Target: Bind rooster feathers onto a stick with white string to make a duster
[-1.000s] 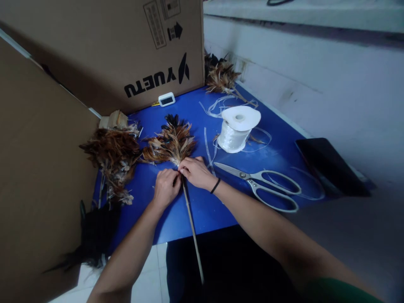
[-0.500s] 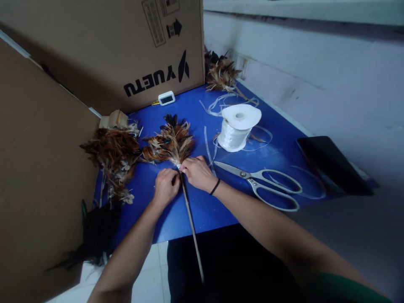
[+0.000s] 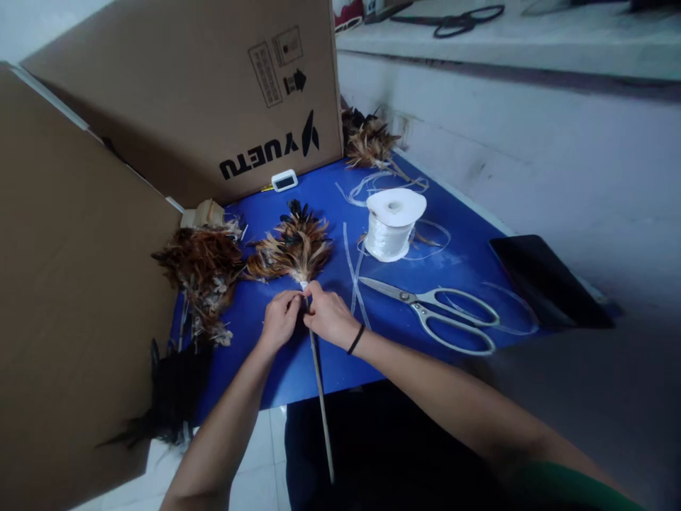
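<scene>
A feather duster (image 3: 307,245) with brown and black feathers lies on the blue table, its thin stick (image 3: 322,419) pointing towards me past the table edge. White wrapping (image 3: 303,285) shows at the neck where feathers meet stick. My right hand (image 3: 330,318), a black band on its wrist, is closed with thumb and fingers around the stick just under the wrapping. On the other side my left hand (image 3: 280,319) is closed in a pinch close to the same spot. What its fingertips hold is too small to make out.
Right of the duster are a spool of clear ribbon (image 3: 387,238), large scissors (image 3: 425,305) and a dark tablet (image 3: 547,280). Loose feathers (image 3: 202,262) lie left, black feathers (image 3: 178,387) at the front-left edge. Cardboard (image 3: 175,99) walls the back and left; another duster (image 3: 369,138) lies behind.
The view has tilted up a little, showing more of the shelf. Both hands remain at the duster's neck; the right fingers have shifted slightly down onto the stick.
</scene>
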The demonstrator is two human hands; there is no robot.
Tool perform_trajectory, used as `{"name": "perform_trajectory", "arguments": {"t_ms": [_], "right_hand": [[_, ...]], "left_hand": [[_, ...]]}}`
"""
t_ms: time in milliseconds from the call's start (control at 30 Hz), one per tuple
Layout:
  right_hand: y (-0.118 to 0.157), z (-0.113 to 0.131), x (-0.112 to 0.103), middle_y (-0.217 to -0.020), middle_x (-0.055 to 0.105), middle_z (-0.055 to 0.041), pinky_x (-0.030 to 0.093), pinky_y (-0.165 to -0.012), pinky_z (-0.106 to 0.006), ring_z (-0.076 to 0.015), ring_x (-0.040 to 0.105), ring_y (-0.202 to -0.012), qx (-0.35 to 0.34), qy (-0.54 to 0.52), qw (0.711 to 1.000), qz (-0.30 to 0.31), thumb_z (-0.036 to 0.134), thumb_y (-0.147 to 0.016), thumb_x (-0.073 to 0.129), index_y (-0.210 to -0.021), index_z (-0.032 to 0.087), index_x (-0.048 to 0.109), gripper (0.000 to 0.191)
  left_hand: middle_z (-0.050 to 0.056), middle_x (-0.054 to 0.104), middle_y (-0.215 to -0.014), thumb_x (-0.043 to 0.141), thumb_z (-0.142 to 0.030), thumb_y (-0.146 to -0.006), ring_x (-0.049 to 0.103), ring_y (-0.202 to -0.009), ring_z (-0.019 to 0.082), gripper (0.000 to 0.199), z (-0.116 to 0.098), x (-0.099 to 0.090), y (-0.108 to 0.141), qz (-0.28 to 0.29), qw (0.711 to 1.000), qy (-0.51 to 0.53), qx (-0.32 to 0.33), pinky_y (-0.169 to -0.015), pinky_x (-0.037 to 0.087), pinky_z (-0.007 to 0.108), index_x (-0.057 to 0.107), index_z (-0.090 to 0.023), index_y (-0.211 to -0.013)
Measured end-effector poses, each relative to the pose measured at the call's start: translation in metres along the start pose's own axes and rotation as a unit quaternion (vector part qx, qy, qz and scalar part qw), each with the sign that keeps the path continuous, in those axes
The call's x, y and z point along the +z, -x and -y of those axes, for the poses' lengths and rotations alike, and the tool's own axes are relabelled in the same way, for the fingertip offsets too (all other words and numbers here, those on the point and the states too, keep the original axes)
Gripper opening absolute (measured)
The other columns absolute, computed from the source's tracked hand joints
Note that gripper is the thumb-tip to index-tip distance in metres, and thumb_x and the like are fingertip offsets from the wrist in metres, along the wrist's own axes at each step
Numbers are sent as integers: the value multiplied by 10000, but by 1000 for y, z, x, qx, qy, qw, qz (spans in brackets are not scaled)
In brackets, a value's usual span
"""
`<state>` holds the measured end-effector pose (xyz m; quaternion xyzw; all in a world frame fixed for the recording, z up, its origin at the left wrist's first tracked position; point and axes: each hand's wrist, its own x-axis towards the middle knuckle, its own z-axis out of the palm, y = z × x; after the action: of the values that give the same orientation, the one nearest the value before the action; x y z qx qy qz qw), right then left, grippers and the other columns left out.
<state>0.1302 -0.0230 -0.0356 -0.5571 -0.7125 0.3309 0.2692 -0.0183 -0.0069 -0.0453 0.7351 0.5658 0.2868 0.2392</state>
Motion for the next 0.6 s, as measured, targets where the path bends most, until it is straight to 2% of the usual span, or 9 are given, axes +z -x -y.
{"name": "perform_trajectory", "arguments": {"t_ms": [100, 167, 267, 333, 400, 500, 567, 600], "right_hand": [[-2, -2, 4, -625, 614, 42, 381, -587, -232, -144, 598, -607, -16, -80, 997, -10, 119, -707, 572, -1018, 201, 462, 340], [-1, 0, 2, -613, 606, 59, 405, -588, -224, -128, 594, -586, -30, -136, 990, 0, 124, -722, 580, -1023, 203, 452, 337], [10, 4, -15, -755, 647, 28, 448, -644, -232, -121, 616, -665, -81, -148, 986, -5, 155, -772, 578, -1023, 213, 475, 278], [27, 2, -36, -930, 645, -23, 454, -729, -264, -141, 614, -796, -128, -53, 989, -53, 161, -818, 538, -982, 213, 527, 172], [50, -9, -60, -946, 625, -68, 440, -781, -317, -190, 585, -872, -134, 112, 979, -104, 110, -843, 468, -967, 190, 557, 172], [87, -40, -93, -857, 601, -108, 433, -742, -381, -253, 561, -837, -74, 334, 931, -129, 32, -771, 476, -891, 160, 588, 209], [106, -63, -106, -865, 597, -130, 438, -687, -389, -260, 556, -779, -44, 416, 898, -137, 35, -762, 467, -877, 148, 596, 206], [113, -74, -111, -960, 594, -144, 443, -689, -383, -257, 559, -799, -46, 435, 889, -135, 30, -752, 464, -894, 149, 595, 227]], "left_hand": [[22, 641, -717, 517, -353, -811, 551, -687, 148, 257, -6, -3, 1, -6, 989, 120, -80, -661, 408, 257, 684, -160, -844], [-9, 572, -600, 582, -387, -765, 485, -574, 112, 257, -12, -3, 1, -11, 970, 210, -121, -566, 362, 227, 674, -147, -777], [-43, 468, -505, 641, -389, -718, 384, -478, 67, 256, -22, -4, 2, -23, 932, 327, -158, -491, 293, 200, 635, -134, -689], [-49, 453, -498, 657, -373, -707, 374, -470, 54, 247, -28, -5, 4, -47, 916, 365, -161, -486, 295, 185, 613, -132, -672], [-32, 503, -545, 661, -366, -705, 432, -502, 58, 247, -34, -6, 6, -72, 908, 379, -160, -513, 345, 178, 591, -132, -668], [5, 580, -630, 640, -400, -723, 536, -553, 95, 280, -43, -9, 10, -73, 896, 406, -163, -565, 448, 225, 537, -142, -687], [-19, 561, -588, 623, -416, -739, 533, -500, 102, 278, -47, -10, 12, -66, 884, 431, -166, -541, 476, 255, 504, -164, -740], [-41, 533, -553, 618, -413, -745, 509, -461, 95, 271, -49, -10, 13, -70, 878, 444, -165, -515, 474, 254, 490, -176, -766]]}}
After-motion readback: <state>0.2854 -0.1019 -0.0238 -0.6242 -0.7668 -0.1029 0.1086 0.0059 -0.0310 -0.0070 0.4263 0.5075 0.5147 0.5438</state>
